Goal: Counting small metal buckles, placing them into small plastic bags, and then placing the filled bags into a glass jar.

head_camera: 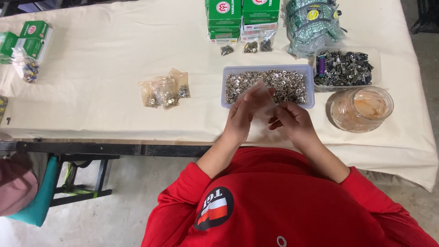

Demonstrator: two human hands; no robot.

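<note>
my l hand (240, 118) + r hand (292, 120) pinch a clear bag (261, 95) – over tray of silver snaps (267, 84) | risk: bag slips – grip's thin

On the table (114, 55), the tray of snaps (269, 85) lies just beyond both hands; filled bags (165, 89) to its left; jar (362, 109) right; boxes (241, 18) behind it.

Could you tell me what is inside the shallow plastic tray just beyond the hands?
The tray is filled with small shiny metal pieces. The left hand, holding a small clear bag, covers part of its near edge; the tray's bottom is hidden under the pile.
</note>
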